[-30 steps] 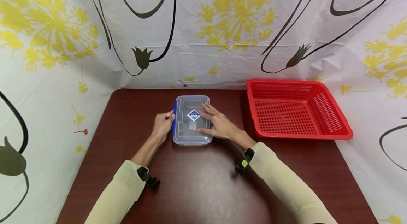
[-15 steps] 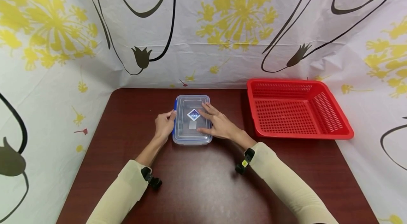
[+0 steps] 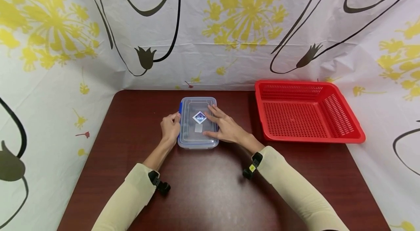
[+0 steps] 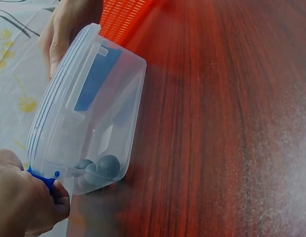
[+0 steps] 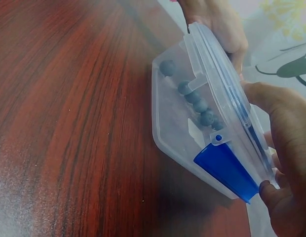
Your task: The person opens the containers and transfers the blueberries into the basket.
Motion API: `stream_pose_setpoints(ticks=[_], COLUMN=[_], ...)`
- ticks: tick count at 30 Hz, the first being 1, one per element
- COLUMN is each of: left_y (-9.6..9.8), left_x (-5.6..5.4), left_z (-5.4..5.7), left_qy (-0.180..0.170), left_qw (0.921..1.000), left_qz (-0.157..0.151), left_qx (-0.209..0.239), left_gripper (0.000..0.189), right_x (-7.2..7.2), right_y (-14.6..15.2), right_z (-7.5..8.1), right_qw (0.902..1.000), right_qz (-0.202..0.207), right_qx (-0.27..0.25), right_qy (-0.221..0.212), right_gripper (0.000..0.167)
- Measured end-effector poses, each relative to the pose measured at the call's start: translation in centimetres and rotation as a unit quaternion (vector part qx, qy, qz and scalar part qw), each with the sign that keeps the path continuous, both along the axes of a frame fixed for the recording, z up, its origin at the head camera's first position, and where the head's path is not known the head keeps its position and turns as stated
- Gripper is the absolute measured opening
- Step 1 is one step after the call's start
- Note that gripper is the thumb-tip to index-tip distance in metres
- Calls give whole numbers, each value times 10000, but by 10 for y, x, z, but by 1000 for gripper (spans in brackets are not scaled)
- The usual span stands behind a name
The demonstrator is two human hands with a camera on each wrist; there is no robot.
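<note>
A clear plastic food container (image 3: 193, 136) stands on the table, its lid on and a diamond-shaped label (image 3: 199, 117) on top. Several dark round balls (image 5: 197, 103) show through its wall. At the container's left side, my left hand (image 3: 170, 127) pinches a blue latch (image 4: 43, 180) between curled fingers and thumb. My right hand (image 3: 228, 127) rests on the lid's right part with fingers spread and fairly straight. Under that hand, another blue latch (image 5: 227, 170) hangs outward from the lid in the right wrist view.
To the right at the back, a red perforated plastic basket (image 3: 315, 140) stands on the dark brown wooden table (image 3: 210, 194). White flower-printed sheeting (image 3: 183, 34) hangs behind the table and along both sides.
My left forearm and wrist have shifted a little to the right, and the left fingers are bunched more tightly at the latch. The right hand and the container stay in place.
</note>
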State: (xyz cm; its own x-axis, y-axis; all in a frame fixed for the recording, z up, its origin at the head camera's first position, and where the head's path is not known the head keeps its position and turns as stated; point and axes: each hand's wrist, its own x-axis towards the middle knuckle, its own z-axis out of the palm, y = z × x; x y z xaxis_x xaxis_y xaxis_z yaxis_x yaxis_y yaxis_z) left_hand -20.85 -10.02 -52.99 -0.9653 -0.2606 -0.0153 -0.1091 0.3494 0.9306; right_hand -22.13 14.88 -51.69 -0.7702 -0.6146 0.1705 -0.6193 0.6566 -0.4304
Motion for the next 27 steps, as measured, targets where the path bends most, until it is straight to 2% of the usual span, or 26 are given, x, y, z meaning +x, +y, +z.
stream_pose_setpoints(ticks=[4,9,13,18,21,27], left_y=[-3,-11,-14,-17,-18,-17], left_x=[1,5,3,-1,-2,-3], left_z=[-6,-16,-13,-9,-9,-14], left_qy=[34,-316,-512,-771,-833,-826], left_qw=[9998,9979,9956,9931,9935,9960], left_qz=[73,50,-154,-233,-230,-274], left_qx=[169,568,775,852,741,210], left_gripper=[32,35,38,40,38,34], right_x=[1,2,1,-1,-1,0], right_y=[1,1,0,-1,-1,0], right_z=[1,1,2,4,3,2], right_qw=[10000,10000,10000,9999,9999,9999], right_qz=[5,44,23,39,26,8], right_qx=[-25,43,48,90,112,86], right_qy=[-1,-33,42,76,63,82], right_gripper=[86,86,86,85,84,85])
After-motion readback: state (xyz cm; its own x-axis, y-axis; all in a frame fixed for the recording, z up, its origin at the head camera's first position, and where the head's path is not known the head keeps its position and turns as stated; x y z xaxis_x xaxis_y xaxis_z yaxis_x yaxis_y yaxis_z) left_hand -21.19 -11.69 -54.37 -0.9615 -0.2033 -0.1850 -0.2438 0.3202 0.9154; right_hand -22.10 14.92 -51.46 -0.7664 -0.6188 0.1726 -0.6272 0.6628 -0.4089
